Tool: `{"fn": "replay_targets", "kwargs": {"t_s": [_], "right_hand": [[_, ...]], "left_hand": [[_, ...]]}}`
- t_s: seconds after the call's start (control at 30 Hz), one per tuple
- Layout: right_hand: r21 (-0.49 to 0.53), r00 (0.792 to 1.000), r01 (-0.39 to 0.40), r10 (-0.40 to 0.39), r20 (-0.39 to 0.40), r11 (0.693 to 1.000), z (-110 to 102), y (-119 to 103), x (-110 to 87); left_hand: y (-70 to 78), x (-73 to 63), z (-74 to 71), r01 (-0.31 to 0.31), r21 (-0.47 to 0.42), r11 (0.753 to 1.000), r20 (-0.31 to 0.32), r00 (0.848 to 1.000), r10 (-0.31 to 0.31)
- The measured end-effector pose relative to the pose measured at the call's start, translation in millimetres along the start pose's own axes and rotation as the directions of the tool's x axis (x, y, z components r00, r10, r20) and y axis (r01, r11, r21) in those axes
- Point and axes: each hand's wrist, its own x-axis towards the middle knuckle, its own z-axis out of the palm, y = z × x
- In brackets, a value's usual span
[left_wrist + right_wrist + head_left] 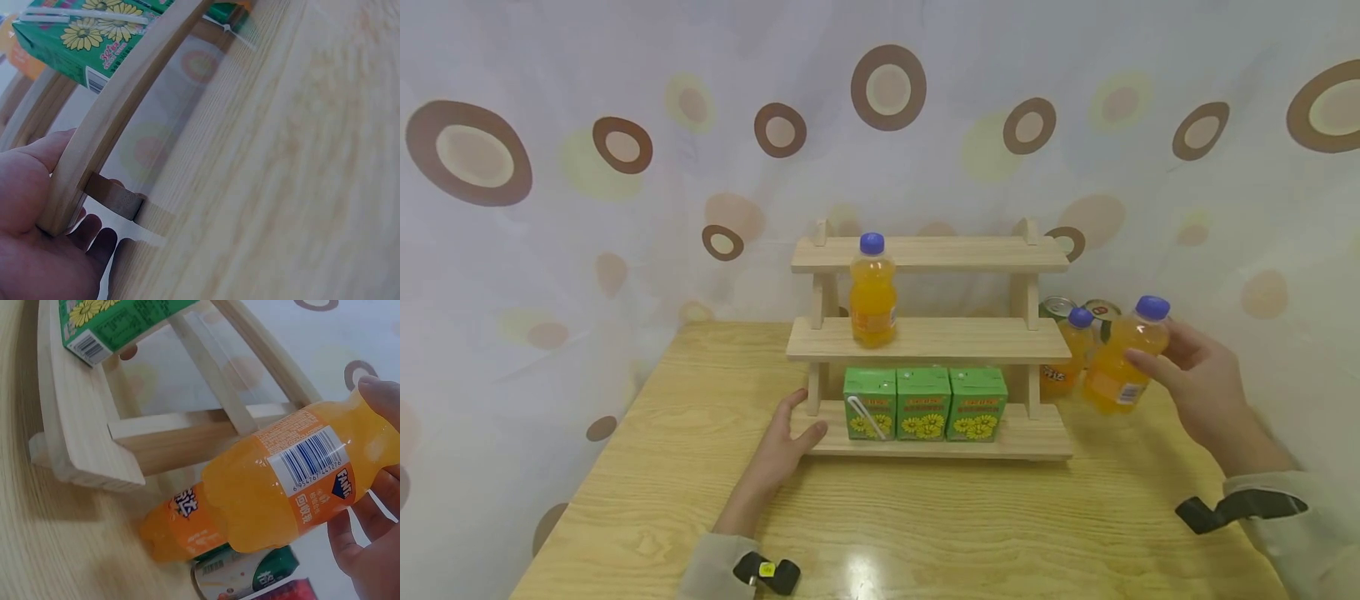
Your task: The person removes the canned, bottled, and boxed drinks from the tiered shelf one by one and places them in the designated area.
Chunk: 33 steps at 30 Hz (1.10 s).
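Observation:
My right hand [1206, 392] grips an orange soda bottle [1123, 358] with a blue cap, held tilted to the right of a three-tier wooden shelf [940, 450]. In the right wrist view the bottle's barcode label [309, 465] faces the camera. My left hand [782, 450] holds the left end of the bottom tier, its thumb on top and other fingers below the board in the left wrist view. Another orange soda bottle [873, 300] stands on the middle tier. Three green drink cartons [923, 404] stand side by side on the bottom tier, the left one with a straw.
Behind the held bottle, a third orange soda bottle [1063, 358] stands on the table [880, 508] beside the shelf. Two cans [1102, 310] stand there too, partly hidden. A patterned curtain [700, 150] hangs at the back.

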Motion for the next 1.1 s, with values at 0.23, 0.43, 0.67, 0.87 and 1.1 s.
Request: {"fn": "replay_targets", "kwargs": {"t_s": [0.23,0.43,0.67,0.87,1.1], "right_hand": [[0.02,1.0,-0.031,0.03,0.008,0.999,-2.2,20.8,3.7],[-0.059,1.0,-0.016,0.016,-0.005,0.998,-0.2,37.0,8.9],[-0.056,1.0,-0.016,0.016,-0.005,0.998,4.0,53.1,17.4],[-0.14,0.999,-0.046,0.046,-0.003,0.989,4.9,62.0,24.7],[-0.177,0.996,-0.091,0.093,0.005,0.98,6.4,69.7,29.6]], "left_hand": [[0.5,-0.3,-0.1,-0.003,0.007,1.0,-0.005,1.0,0.003],[-1.6,0.1,0.0,-0.008,0.001,1.0,-0.005,1.0,0.008],[-2.5,0.7,-0.1,-0.012,0.002,1.0,-0.005,1.0,0.012],[-1.0,-0.1,-0.2,-0.009,0.006,1.0,0.0,1.0,0.009],[1.8,-1.0,-0.2,-0.01,0.005,1.0,0.0,1.0,0.01]]}}
